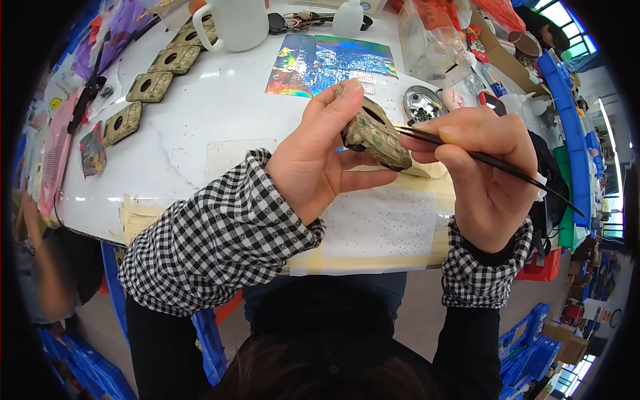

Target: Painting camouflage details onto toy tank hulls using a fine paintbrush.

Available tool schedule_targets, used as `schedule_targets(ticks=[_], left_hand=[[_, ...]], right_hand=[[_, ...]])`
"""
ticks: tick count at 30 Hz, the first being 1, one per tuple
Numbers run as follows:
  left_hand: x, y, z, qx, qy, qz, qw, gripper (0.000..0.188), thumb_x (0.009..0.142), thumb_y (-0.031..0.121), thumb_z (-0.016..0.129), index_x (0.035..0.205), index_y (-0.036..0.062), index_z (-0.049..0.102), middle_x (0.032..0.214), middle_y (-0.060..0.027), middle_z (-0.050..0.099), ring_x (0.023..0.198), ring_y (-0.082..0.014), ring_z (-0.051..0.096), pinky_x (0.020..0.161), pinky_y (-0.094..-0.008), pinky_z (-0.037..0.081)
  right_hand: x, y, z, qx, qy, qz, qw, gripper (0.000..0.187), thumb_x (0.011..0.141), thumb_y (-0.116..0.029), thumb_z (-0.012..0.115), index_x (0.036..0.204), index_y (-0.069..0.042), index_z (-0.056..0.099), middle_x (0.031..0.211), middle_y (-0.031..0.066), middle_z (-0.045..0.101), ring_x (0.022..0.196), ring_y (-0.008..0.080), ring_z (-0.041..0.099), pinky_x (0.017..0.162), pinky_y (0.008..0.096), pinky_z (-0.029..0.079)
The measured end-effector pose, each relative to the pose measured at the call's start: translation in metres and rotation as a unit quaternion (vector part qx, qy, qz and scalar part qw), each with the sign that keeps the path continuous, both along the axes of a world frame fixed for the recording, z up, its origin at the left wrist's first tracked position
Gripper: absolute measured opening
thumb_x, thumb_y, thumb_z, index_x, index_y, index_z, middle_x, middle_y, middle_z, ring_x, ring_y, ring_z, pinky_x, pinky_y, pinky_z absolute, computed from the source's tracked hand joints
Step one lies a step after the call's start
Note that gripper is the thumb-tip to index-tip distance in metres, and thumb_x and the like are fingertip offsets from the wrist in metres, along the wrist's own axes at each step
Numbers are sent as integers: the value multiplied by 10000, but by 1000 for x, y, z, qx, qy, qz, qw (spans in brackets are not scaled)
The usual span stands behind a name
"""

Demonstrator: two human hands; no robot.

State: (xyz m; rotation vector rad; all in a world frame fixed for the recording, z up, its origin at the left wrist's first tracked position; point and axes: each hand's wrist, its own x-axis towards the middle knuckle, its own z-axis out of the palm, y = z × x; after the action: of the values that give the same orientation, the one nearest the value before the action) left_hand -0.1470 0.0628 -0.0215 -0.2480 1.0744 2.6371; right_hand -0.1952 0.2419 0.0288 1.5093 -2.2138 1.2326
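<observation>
My left hand [320,140] grips a camouflage-patterned casing [375,137] with a round opening, tilted up above the table. In my right hand [477,153] is a pair of dark tweezers [510,170], pinched between thumb and fingers. Their tips point at the side of the casing; whether they touch it or hold a small part I cannot tell. Under both hands lies a white sheet [373,230] scattered with tiny dark specks. Just beyond the right hand stands a round metal dish [423,102] with small dark pieces in it.
Several like casings [150,87] form a row at the left. A white mug [235,23], a small white bottle [348,18] and a shiny holographic sheet [333,61] are at the back. A pink comb [60,150] lies at the left edge; plastic bags [433,43] crowd the far right.
</observation>
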Motion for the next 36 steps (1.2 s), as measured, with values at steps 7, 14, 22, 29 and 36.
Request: schedule_targets(ticks=[7, 14, 22, 29, 36], left_hand=[[-1, 1, -3, -17, -11, -11, 1000, 454, 940, 474, 381, 1189, 108, 480, 1068, -34, 604, 980, -127, 602, 774, -282, 559], [-1, 1, 0, -24, -12, -11, 1000, 460, 941, 475, 379, 1168, 92, 496, 1047, -38, 613, 947, -123, 613, 772, -281, 559], [-1, 2, 0, -20, -10, -10, 1000, 455, 938, 473, 387, 1172, 96, 488, 1049, -39, 611, 952, -126, 611, 759, -285, 562], [-1, 2, -1, -21, -11, -7, 1000, 452, 936, 474, 394, 1184, 105, 476, 1062, -46, 604, 952, -134, 610, 760, -286, 562], [-1, 2, -1, -22, -9, -6, 1000, 453, 934, 476, 396, 1189, 108, 466, 1078, -47, 593, 968, -135, 602, 767, -284, 561]], right_hand=[[0, -3, -5, -4, 0, 15, 1000, 155, 850, -27, 594, 920, 61, 488, 909, 243, 604, 801, 275, 650, 704, 327, 569], [2, -3, -7, -10, -11, 23, 1000, 178, 837, -8, 603, 942, 69, 482, 939, 254, 584, 828, 286, 640, 739, 357, 579], [3, -5, -8, -15, 0, 30, 999, 183, 833, -5, 608, 952, 66, 488, 948, 249, 582, 850, 276, 632, 741, 351, 578], [4, -5, -8, -17, 14, 18, 1000, 159, 809, 31, 619, 927, 51, 515, 939, 237, 596, 840, 259, 634, 736, 330, 565], [6, -5, -8, -7, 18, 7, 1000, 156, 802, 50, 615, 924, 47, 518, 935, 235, 599, 836, 259, 636, 736, 327, 563]])
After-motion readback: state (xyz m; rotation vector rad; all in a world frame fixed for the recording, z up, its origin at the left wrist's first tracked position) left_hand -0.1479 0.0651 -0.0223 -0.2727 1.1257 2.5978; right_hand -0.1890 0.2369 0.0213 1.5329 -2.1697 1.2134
